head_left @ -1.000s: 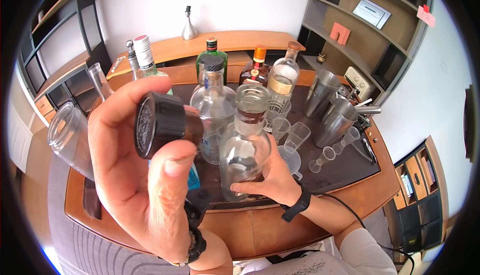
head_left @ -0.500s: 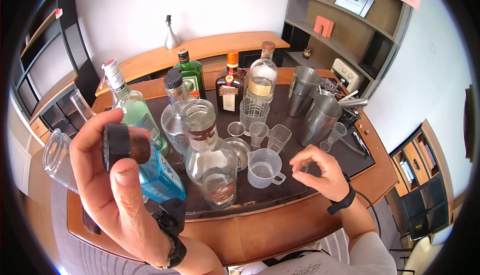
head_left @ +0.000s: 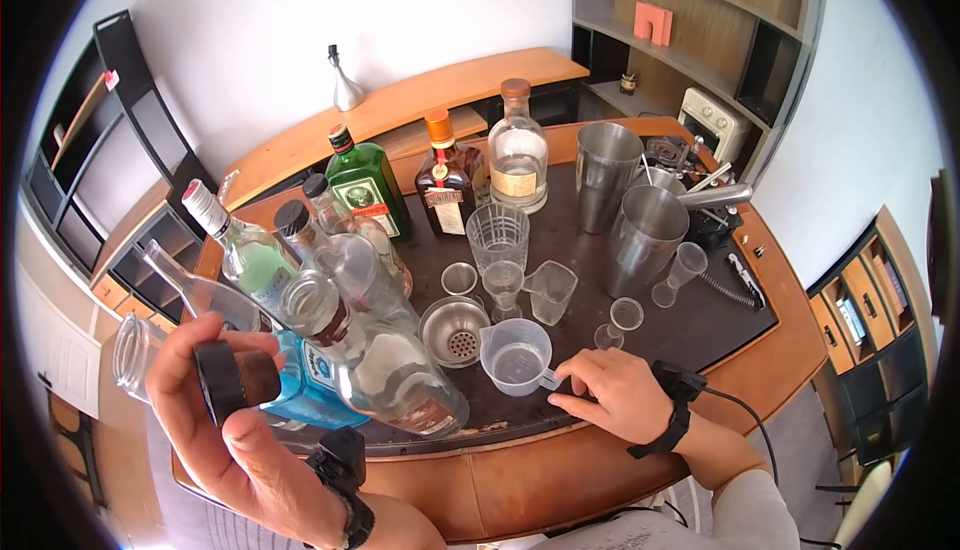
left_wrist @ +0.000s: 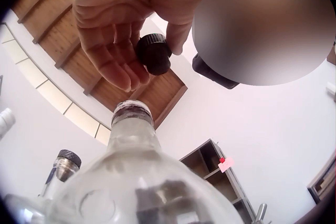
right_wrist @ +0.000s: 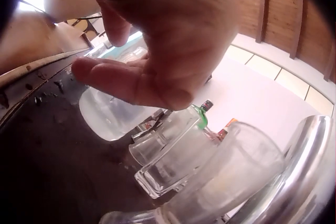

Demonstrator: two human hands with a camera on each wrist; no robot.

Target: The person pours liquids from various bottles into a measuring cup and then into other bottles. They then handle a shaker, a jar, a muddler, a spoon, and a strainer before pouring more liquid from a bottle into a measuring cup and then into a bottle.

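Observation:
My left hand [head_left: 235, 440] pinches a black-topped cork stopper [head_left: 235, 382] between thumb and fingers, raised above the table. Below that hand in the left wrist view stands a clear glass bottle [left_wrist: 134, 134] with an uncovered mouth. From above, the same bottle [head_left: 375, 375] stands left of a clear plastic measuring cup [head_left: 515, 360]. My right hand [head_left: 620, 390] is at the measuring cup's handle, its thumb and forefinger apart on either side. In the right wrist view, the fingers partly hide the cup [right_wrist: 110, 116].
A blue bottle [head_left: 315, 380] stands left of the clear one. Several liquor bottles line the back, including a green bottle [head_left: 370, 185]. A strainer [head_left: 455, 335], a cut glass [head_left: 498, 235], small jiggers and a steel shaker tin [head_left: 640, 240] stand nearby.
My right hand has let go of the clear bottle, which now stands on the table, and moved to the cup's handle. My left hand keeps the stopper, now lower in the head view.

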